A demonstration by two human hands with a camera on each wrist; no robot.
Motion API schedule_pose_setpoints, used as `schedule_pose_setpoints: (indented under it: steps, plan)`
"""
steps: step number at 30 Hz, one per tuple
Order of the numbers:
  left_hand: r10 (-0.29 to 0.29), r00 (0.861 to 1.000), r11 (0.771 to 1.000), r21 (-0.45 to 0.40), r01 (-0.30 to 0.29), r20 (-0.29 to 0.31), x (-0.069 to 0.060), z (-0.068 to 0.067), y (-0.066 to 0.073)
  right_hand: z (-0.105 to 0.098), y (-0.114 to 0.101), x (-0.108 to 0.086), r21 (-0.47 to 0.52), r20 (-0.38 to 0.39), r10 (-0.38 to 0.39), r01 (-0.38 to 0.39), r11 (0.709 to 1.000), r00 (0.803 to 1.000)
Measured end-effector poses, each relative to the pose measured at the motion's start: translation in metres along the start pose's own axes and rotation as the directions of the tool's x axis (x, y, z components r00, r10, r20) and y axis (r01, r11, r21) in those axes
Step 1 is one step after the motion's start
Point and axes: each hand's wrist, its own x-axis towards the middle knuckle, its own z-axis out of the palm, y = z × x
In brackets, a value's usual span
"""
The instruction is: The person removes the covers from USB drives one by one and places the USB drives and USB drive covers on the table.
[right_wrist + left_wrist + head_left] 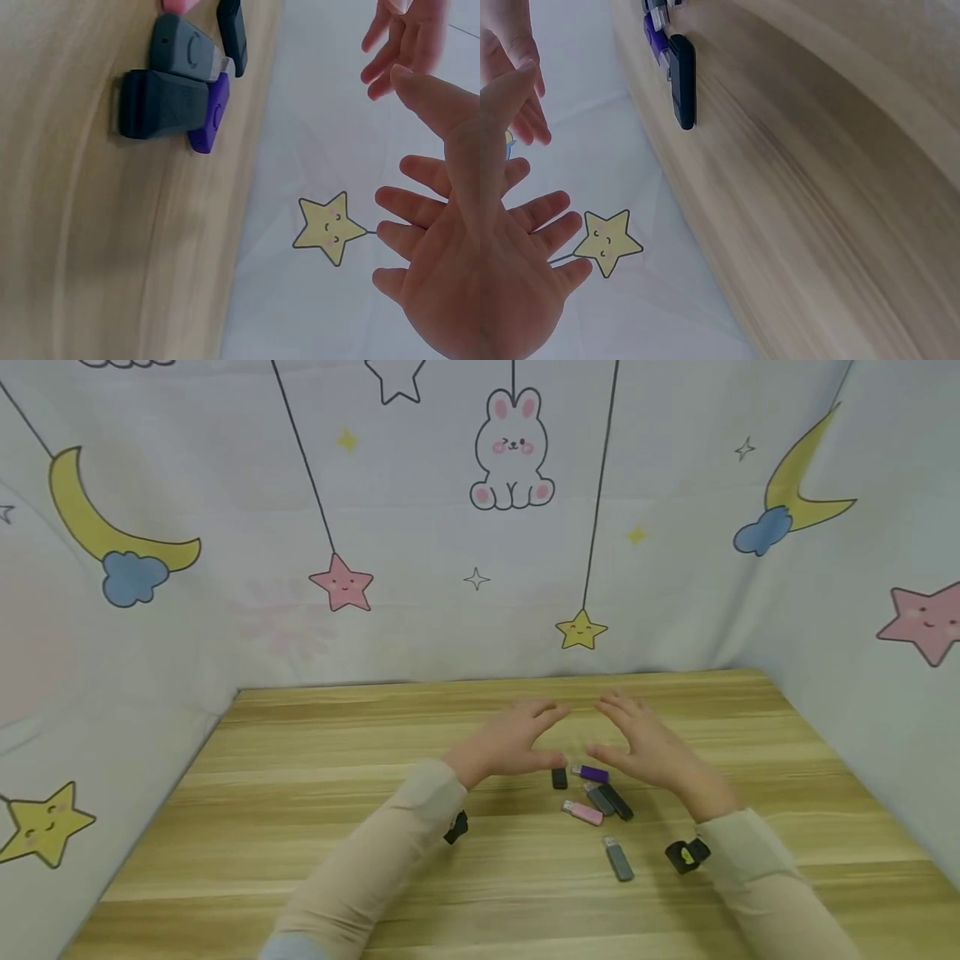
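Note:
My left hand [512,741] and right hand [651,745] hover above the table, palms turned toward each other, fingers apart and nothing held. Below and between them lie several USB flash drives. A purple drive [594,773] sits nearest the right thumb, and a small black drive [559,777] is under the left thumb. Closer to me, a grey drive [600,799] lies against a longer black drive [617,802], with a pink drive [582,812] to their left. Another grey drive [618,858] lies apart, nearest me. In the right wrist view the purple drive [211,112] touches the dark ones.
The wood-grain table [315,827] meets a white cloth backdrop [420,635] printed with stars, moons and a rabbit. Cloth also stands along the left and right sides. A black wrist camera [687,855] hangs under the right wrist, another camera [456,827] under the left.

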Motion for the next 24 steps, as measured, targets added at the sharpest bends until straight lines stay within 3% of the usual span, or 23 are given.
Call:
schedule_pose_setpoints:
  steps: [6, 16, 24]
  plan:
    - [0.006, 1.0, 1.0, 0.003, -0.006, 0.01, 0.003, 0.008, 0.005, 0.009, 0.004, -0.002, 0.023, 0.001, -0.017, 0.017, 1.0, 1.0]
    - [0.036, 0.999, 0.999, -0.03, -0.036, 0.003, 0.01, 0.022, 0.01, 0.024, 0.011, -0.006, 0.067, 0.032, 0.045, -0.047, 0.997, 0.998]
    - [0.054, 0.999, 0.998, -0.041, -0.054, 0.0, 0.018, 0.032, 0.013, 0.031, 0.011, -0.01, 0.07, 0.022, 0.04, -0.041, 0.997, 0.999]
